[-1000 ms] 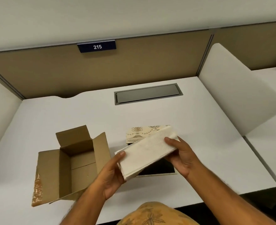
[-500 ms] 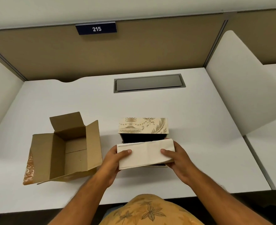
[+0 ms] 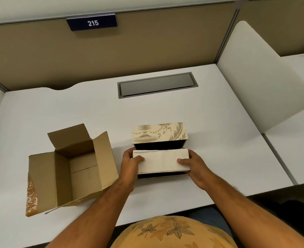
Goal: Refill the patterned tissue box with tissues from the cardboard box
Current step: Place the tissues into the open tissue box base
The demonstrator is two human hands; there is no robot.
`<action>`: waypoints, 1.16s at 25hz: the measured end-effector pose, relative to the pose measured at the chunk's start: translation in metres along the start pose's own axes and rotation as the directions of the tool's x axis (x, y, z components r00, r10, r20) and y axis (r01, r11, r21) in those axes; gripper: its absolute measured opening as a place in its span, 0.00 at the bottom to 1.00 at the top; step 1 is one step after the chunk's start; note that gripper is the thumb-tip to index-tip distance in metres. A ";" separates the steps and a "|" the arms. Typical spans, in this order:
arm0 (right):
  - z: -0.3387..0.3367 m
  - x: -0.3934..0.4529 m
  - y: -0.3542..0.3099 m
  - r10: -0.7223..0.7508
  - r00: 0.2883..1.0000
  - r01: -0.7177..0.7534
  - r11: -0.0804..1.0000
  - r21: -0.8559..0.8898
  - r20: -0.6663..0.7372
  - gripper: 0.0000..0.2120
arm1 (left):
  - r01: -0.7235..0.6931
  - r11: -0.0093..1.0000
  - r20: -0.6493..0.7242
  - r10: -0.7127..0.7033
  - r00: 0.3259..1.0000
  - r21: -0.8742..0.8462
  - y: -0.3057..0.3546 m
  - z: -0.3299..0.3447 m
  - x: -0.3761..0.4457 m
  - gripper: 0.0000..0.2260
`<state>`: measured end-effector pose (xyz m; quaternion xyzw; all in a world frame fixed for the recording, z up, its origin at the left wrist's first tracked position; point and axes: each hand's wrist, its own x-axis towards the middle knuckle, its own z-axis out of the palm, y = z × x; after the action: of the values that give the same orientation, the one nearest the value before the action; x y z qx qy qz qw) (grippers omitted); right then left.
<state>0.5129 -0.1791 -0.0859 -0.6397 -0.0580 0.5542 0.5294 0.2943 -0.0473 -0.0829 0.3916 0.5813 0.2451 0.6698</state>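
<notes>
A white stack of tissues (image 3: 161,161) lies level in the opening of the patterned tissue box (image 3: 159,134), whose cream and gold lid stands up behind a dark interior. My left hand (image 3: 129,162) grips the stack's left end, thumb on top. My right hand (image 3: 192,165) grips the right end the same way. The cardboard box (image 3: 70,169) sits to the left with its flaps spread, and I see nothing inside it.
The white desk (image 3: 210,140) has a grey cable hatch (image 3: 156,85) at the back. A white divider panel (image 3: 265,77) stands on the right, a tan partition with a "215" sign (image 3: 92,23) behind.
The tissue stack has gone from tilted and raised above the desk down to level in the patterned box's opening. Both hands came down with it, holding its ends.
</notes>
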 end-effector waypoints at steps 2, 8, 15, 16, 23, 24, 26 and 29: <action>0.000 0.006 0.003 0.012 0.999 -0.013 1.000 -0.004 -0.032 0.21 | -0.013 1.000 -0.021 0.013 1.000 -0.018 -0.002 0.003 0.005 0.22; -0.007 0.027 0.000 0.033 0.997 -0.033 0.999 -0.001 -0.063 0.25 | 0.045 0.998 -0.166 -0.051 0.985 -0.039 -0.008 0.015 0.017 0.25; -0.013 0.042 0.004 0.038 0.997 -0.042 0.997 -0.057 -0.073 0.23 | 0.087 0.995 -0.221 -0.097 0.971 -0.056 -0.020 0.016 0.024 0.28; -0.012 0.044 0.004 0.041 0.996 -0.045 0.997 -0.065 -0.075 0.22 | 0.085 0.995 -0.217 -0.095 0.971 -0.058 -0.021 0.017 0.025 0.28; -0.011 0.047 0.004 0.017 0.995 -0.026 0.996 -0.087 -0.100 0.19 | 0.072 0.994 -0.229 -0.089 0.969 -0.084 -0.022 0.019 0.035 0.32; -0.012 0.048 0.004 0.005 0.994 -0.016 0.995 -0.100 -0.108 0.21 | 0.074 0.993 -0.227 -0.093 0.969 -0.089 -0.022 0.019 0.037 0.32; -0.014 0.049 0.004 -0.010 0.992 -0.002 0.996 -0.093 -0.123 0.25 | 0.084 0.991 -0.227 -0.106 0.968 -0.105 -0.024 0.017 0.040 0.32; -0.015 0.050 0.004 -0.003 0.988 -0.002 0.999 -0.032 -0.153 0.31 | 0.095 0.978 -0.221 -0.136 0.966 -0.186 -0.025 0.015 0.042 0.29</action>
<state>0.5414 -0.1573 -0.1239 -0.6888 -0.0264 0.5023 0.5220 0.3143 -0.0322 -0.1271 0.2656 0.6540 0.2996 0.6419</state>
